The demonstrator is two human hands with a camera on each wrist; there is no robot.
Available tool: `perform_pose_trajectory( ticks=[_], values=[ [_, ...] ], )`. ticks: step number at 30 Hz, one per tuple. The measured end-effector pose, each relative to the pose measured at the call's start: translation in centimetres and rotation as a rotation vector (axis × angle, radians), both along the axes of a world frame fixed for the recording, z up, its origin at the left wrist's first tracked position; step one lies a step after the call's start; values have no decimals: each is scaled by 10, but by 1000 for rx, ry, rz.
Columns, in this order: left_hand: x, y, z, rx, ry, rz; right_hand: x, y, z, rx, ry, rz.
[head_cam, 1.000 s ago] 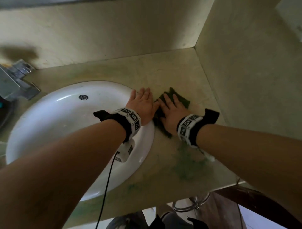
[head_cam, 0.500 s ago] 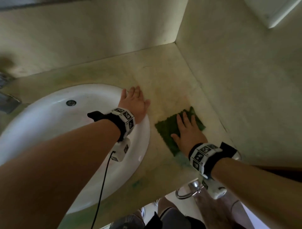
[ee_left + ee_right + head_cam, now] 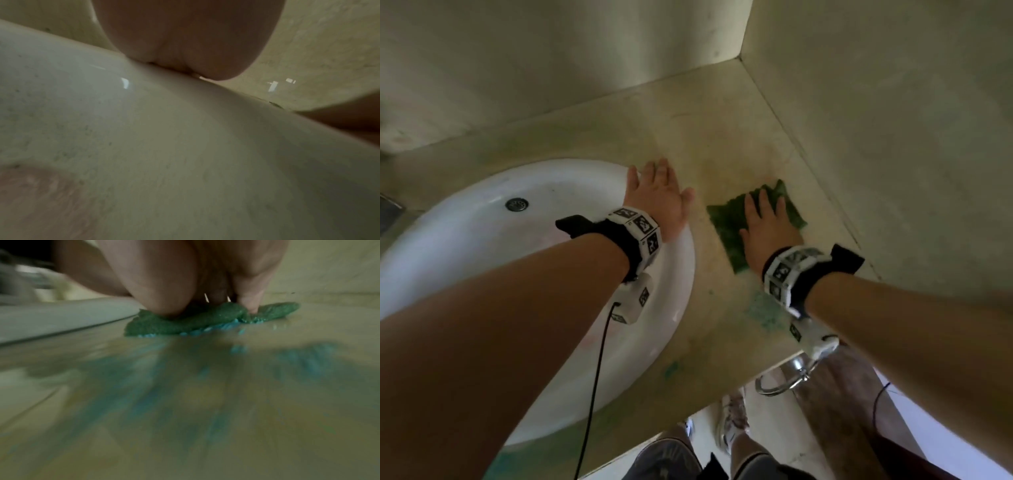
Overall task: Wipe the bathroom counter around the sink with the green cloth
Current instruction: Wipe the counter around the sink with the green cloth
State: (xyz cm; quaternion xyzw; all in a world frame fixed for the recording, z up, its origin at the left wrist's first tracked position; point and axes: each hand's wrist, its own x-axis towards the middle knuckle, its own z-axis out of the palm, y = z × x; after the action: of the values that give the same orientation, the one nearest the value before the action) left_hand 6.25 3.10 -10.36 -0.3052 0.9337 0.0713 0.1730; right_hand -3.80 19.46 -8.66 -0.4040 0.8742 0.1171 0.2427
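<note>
The green cloth (image 3: 729, 226) lies flat on the beige counter (image 3: 722, 137) to the right of the white sink (image 3: 482, 246). My right hand (image 3: 767, 219) presses down on it with straight fingers, palm flat. In the right wrist view the green cloth (image 3: 195, 321) is squashed under the palm, with blue-green smears on the wet counter (image 3: 185, 402) in front. My left hand (image 3: 657, 195) rests flat on the sink's right rim, fingers straight, holding nothing. The left wrist view shows the palm on the white sink rim (image 3: 144, 129).
The side wall (image 3: 893, 154) runs close along the right of the cloth and meets the back wall (image 3: 551, 68) at the corner. A greenish stain (image 3: 763, 311) marks the counter near its front edge. A chrome ring (image 3: 784, 380) hangs below the edge.
My right hand slid the cloth away from the sink rim to the right, then slightly back toward the far wall. My left hand stayed on the sink rim.
</note>
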Motion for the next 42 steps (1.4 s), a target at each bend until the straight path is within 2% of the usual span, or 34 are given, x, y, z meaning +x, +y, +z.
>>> perform_pose_trajectory(
  ticks=[3,5,8,13,18,22,25,28,30,33,36,42],
  values=[
    [0,11,4,22,-23,-36,44,41,1,46,-77,47],
    [-2,25,4,37,-8,-62,46,53,-5,48,-150,43],
    [-4,31,5,65,24,-55,16,36,-10,38,-136,109],
    [-1,27,5,63,40,-61,-52,-8,-1,12,-62,-9],
    [-3,27,3,72,33,-46,-83,-22,7,24,22,6],
    [-3,27,1,77,40,-44,-81,-43,2,0,76,196],
    [-3,24,1,113,39,-37,-55,-46,-3,-18,95,395],
    [-3,23,3,177,40,-10,-1,-15,-6,-79,110,712],
    [-4,22,5,190,46,-1,32,17,-5,-55,43,762],
    [-2,24,6,191,32,1,36,39,-3,18,-37,766],
    [-3,24,8,175,11,-23,7,19,2,70,-27,700],
    [-1,25,9,179,50,-11,-62,-43,5,98,-32,165]
  ],
)
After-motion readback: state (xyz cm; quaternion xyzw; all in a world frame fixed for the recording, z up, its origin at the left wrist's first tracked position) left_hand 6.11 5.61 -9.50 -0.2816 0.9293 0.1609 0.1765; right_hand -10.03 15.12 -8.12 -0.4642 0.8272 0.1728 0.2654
